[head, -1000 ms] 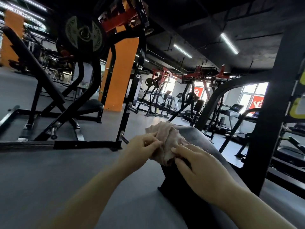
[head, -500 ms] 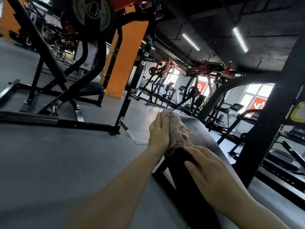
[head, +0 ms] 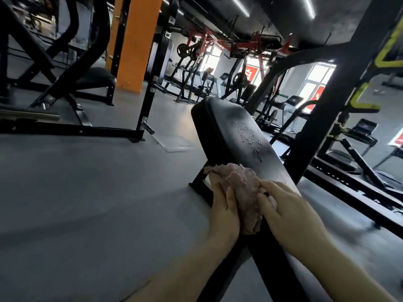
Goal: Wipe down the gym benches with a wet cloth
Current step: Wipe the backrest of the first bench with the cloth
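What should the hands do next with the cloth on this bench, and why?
Probably push the cloth forward along the bench pad: water droplets sit ahead of it, and the left hand and right hand already press it.
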A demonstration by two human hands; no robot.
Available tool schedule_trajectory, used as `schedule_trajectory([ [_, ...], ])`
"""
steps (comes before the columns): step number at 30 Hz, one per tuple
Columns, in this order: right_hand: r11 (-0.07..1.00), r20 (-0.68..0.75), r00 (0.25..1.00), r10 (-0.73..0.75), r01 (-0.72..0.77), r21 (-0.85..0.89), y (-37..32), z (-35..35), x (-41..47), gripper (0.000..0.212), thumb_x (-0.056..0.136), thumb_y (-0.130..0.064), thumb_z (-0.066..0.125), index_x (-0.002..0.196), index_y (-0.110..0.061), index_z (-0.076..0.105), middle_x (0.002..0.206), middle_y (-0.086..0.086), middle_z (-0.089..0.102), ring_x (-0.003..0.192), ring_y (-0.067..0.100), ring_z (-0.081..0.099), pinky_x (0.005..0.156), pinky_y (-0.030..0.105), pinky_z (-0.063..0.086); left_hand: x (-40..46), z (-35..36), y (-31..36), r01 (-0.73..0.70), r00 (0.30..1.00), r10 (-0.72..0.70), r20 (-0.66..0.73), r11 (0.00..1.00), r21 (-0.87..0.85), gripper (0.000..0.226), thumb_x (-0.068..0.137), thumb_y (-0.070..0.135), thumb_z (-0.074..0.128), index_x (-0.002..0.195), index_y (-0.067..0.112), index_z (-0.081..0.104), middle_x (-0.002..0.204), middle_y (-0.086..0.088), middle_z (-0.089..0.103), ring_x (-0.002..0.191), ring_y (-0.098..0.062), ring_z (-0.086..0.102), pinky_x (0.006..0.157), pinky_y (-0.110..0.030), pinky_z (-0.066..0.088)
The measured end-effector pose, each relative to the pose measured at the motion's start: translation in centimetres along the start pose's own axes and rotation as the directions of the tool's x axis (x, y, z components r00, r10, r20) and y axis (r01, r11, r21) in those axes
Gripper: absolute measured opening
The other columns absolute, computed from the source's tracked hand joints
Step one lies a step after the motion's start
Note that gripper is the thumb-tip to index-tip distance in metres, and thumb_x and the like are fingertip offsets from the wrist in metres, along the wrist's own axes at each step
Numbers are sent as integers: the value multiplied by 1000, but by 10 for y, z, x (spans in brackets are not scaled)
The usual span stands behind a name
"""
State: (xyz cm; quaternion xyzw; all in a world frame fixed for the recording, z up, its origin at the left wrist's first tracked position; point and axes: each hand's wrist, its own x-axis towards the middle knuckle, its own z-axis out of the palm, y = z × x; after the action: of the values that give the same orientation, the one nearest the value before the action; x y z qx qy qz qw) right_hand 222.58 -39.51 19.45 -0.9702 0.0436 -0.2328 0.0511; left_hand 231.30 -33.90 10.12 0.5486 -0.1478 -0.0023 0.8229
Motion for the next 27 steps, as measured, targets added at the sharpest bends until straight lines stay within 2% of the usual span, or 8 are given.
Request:
schedule_trajectory([
  [3, 995, 1, 996, 90, -90, -33, 3, 3, -19, 40, 91, -34, 51, 131, -34, 50, 130, -15, 54, 117, 12, 50, 91, 28, 39, 5, 3, 7, 121, 993, -120, 21, 988, -100, 68, 90, 55, 37, 148, 24, 18, 126, -33, 50, 115, -49, 49, 96, -58, 40],
  [5, 992, -12, 993, 116, -116, -53, 5, 6, -28, 42, 90, -33, 54, 132, -34, 49, 132, -15, 52, 119, 11, 49, 96, 28, 38, 19, 3, 19, 221, 973, -227, -33, 967, -129, 49, 101, 27, 36, 140, -1, 34, 131, -31, 48, 118, -47, 49, 97, -53, 41],
  [7, 993, -39, 995, 97, -99, -60, 9, 10, -33, 39, 90, -32, 54, 130, -31, 52, 132, -15, 53, 119, 10, 49, 95, 26, 36, 25, 4, 19, 256, 961, -269, -69, 954, -155, 34, 100, 15, 41, 131, 5, 48, 126, -20, 56, 115, -37, 55, 92, -43, 46],
  [11, 980, -140, 981, 131, -107, 166, 19, 13, -42, 30, 92, -23, 53, 121, -25, 61, 119, -10, 60, 112, 13, 55, 87, 25, 39, 15, 14, 17, 104, 981, -129, -147, 981, -166, 45, 100, 49, 30, 88, 21, 64, 79, 1, 66, 74, -9, 63, 71, -20, 48],
  [17, 941, -242, 910, -337, 334, -55, 1, 12, -49, 33, 87, -22, 44, 105, -17, 72, 115, -1, 65, 106, 22, 58, 90, 30, 44, -22, 18, -7, -84, 990, 97, -104, 989, 122, 53, 91, 65, 27, 98, 24, 60, 85, 21, 63, 75, 6, 56, 73, -25, 48],
  [19, 953, -173, 941, -291, 269, -139, -3, 16, -48, 34, 87, -30, 44, 103, -22, 72, 118, -1, 65, 108, 26, 58, 89, 38, 45, -40, 16, -15, -120, 993, 122, 11, 952, 282, 75, 84, 73, 29, 124, 13, 49, 115, 10, 55, 99, -1, 53, 86, -22, 43],
  [22, 990, -147, 982, -122, 110, -90, -2, 20, -49, 24, 88, -32, 55, 103, -22, 72, 121, -4, 62, 107, 23, 56, 87, 31, 42, -44, 8, -15, -68, 997, 58, 53, 975, 210, 41, 95, 33, 40, 124, 4, 45, 111, -6, 57, 87, 7, 57, 69, -5, 40],
  [27, 1000, -196, 981, -13, 10, -15, -5, 22, -42, 3, 82, -14, 66, 83, -11, 66, 92, -6, 56, 87, 19, 56, 72, 30, 45, -44, -3, -15, -122, 980, 107, 169, 989, 81, 62, 81, 34, 50, 139, 20, 34, 118, -11, 54, 106, -21, 60, 86, -43, 54],
])
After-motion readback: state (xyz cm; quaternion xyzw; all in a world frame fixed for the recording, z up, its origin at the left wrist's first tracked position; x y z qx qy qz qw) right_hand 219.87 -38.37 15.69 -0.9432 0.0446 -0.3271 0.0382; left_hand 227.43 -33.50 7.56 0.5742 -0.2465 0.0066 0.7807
